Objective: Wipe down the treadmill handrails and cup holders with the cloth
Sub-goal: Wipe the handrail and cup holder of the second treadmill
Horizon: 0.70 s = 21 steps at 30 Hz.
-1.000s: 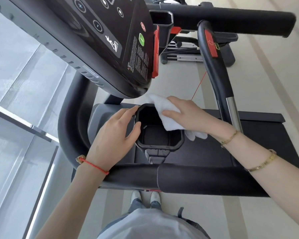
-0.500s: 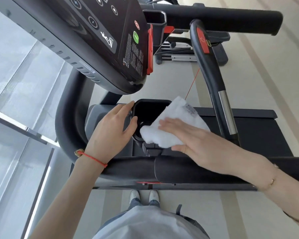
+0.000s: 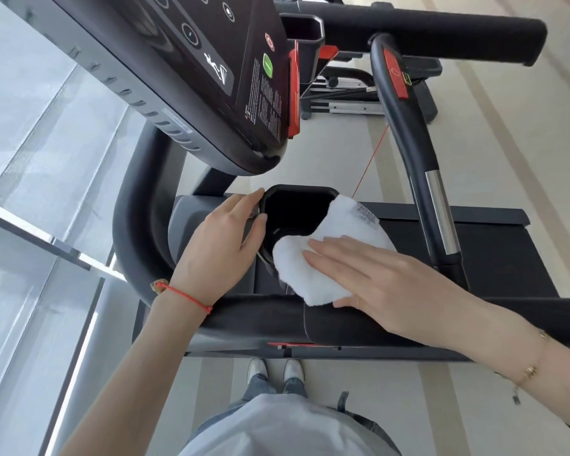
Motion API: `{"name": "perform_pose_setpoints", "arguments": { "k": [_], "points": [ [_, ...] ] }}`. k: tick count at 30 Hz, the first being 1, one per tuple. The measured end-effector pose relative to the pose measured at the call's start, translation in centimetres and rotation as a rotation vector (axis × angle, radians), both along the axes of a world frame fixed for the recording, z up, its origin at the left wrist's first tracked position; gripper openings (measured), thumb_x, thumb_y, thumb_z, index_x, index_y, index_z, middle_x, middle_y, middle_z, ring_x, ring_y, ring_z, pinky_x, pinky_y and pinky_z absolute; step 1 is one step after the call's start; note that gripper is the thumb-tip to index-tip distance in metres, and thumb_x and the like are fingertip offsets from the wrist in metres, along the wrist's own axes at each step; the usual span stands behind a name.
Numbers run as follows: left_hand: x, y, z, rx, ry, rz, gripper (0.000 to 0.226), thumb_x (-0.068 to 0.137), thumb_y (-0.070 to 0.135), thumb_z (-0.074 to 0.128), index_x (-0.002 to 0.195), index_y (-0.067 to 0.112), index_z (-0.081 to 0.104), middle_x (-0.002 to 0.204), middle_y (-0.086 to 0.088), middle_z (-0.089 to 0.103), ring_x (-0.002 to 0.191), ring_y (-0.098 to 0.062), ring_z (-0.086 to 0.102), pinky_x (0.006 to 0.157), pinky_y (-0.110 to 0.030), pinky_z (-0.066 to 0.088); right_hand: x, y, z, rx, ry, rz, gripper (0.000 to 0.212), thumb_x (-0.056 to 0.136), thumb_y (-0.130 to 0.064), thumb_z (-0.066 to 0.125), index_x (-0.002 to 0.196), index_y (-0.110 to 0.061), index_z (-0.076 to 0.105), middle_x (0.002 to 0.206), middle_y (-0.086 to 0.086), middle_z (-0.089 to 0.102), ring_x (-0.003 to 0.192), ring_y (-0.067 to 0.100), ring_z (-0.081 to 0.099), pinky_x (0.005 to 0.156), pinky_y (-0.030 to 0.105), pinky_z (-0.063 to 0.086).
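A black cup holder (image 3: 293,205) sits below the treadmill console. My left hand (image 3: 218,245) grips its left rim, with the thumb over the edge. A folded white cloth (image 3: 323,258) with a small label lies over the holder's right and near rim. My right hand (image 3: 385,284) presses flat on the cloth, fingers straight and pointing left. The near padded handrail (image 3: 260,319) runs under both wrists. A second cup holder (image 3: 305,29) and the far handrail (image 3: 441,28) are at the top. The inner handle bar (image 3: 405,133) with a red button rises on the right.
The console (image 3: 211,67) overhangs the cup holder from the upper left. A red safety cord (image 3: 371,161) hangs from it beside the holder. The black running belt (image 3: 494,258) lies below on the right. Glass panels are at left, and other gym equipment (image 3: 352,100) stands beyond.
My right hand drew the cloth out of the cup holder's inside to its right and near rim, then flattened on it. My left hand stayed on the left rim.
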<state>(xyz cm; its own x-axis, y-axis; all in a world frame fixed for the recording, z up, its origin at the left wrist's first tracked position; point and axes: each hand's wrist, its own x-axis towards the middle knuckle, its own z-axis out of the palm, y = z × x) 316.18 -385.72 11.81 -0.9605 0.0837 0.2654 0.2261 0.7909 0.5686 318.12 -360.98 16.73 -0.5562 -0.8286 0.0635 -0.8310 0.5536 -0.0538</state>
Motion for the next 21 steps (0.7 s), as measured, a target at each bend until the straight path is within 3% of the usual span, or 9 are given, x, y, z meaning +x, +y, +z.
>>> {"name": "perform_pose_setpoints", "arguments": {
  "k": [2, 5, 8, 13, 18, 21],
  "points": [
    [0.0, 0.0, 0.0, 0.0, -0.004, 0.001, 0.042, 0.1, 0.02, 0.05, 0.141, 0.01, 0.051, 0.116, -0.003, 0.063, 0.102, -0.018, 0.058, 0.087, -0.031, 0.048, -0.5, -1.7, -0.2, -0.016, -0.071, -0.02, 0.051, 0.099, -0.035, 0.039, 0.138, -0.005, 0.051, 0.138, 0.008, 0.056, 0.124, 0.022, 0.056, 0.108, 0.035, 0.042],
    [-0.2, -0.1, 0.0, -0.005, -0.014, -0.01, 0.039, 0.101, 0.012, 0.047, 0.14, 0.008, 0.052, 0.116, -0.007, 0.064, 0.101, -0.024, 0.06, 0.086, -0.034, 0.048, -1.2, -3.9, -0.5, -0.099, -0.205, -0.035, 0.041, 0.098, -0.03, 0.045, 0.128, -0.006, 0.059, 0.116, 0.001, 0.067, 0.103, 0.018, 0.063, 0.088, 0.034, 0.05],
    [-0.1, -0.2, -0.1, -0.014, -0.001, -0.01, 0.039, 0.1, 0.011, 0.047, 0.139, 0.007, 0.052, 0.116, -0.006, 0.065, 0.099, -0.02, 0.058, 0.084, -0.027, 0.045, -1.2, -2.8, -0.5, -0.136, -0.21, -0.042, 0.031, 0.094, -0.019, 0.06, 0.122, -0.005, 0.062, 0.109, 0.002, 0.069, 0.096, 0.02, 0.065, 0.084, 0.024, 0.045],
    [0.0, -0.1, 0.1, -0.005, 0.009, -0.013, 0.04, 0.1, 0.016, 0.049, 0.139, 0.009, 0.052, 0.112, -0.004, 0.064, 0.095, -0.014, 0.055, 0.081, -0.024, 0.044, -0.7, 0.2, 0.1, -0.185, -0.055, -0.064, 0.036, 0.097, -0.017, 0.038, 0.12, -0.006, 0.064, 0.113, 0.001, 0.068, 0.105, 0.015, 0.063, 0.089, 0.018, 0.045],
    [0.0, 0.0, 0.0, -0.008, 0.014, -0.013, 0.04, 0.1, 0.017, 0.048, 0.139, 0.009, 0.051, 0.113, -0.002, 0.063, 0.099, -0.015, 0.055, 0.084, -0.024, 0.043, -1.3, 0.6, -0.3, -0.532, 0.215, -0.347, 0.031, 0.093, -0.001, 0.051, 0.122, -0.001, 0.062, 0.118, 0.008, 0.067, 0.107, 0.016, 0.059, 0.091, 0.022, 0.046],
    [0.0, 0.0, 0.0, -0.018, 0.017, -0.013, 0.04, 0.1, 0.017, 0.047, 0.139, 0.008, 0.051, 0.113, -0.003, 0.063, 0.098, -0.016, 0.055, 0.084, -0.022, 0.04, -3.1, -0.1, 0.4, -0.636, 0.327, -0.424, 0.028, 0.098, -0.014, 0.052, 0.124, -0.001, 0.057, 0.113, 0.011, 0.066, 0.099, 0.016, 0.055, 0.081, 0.022, 0.043]
  ]
}}
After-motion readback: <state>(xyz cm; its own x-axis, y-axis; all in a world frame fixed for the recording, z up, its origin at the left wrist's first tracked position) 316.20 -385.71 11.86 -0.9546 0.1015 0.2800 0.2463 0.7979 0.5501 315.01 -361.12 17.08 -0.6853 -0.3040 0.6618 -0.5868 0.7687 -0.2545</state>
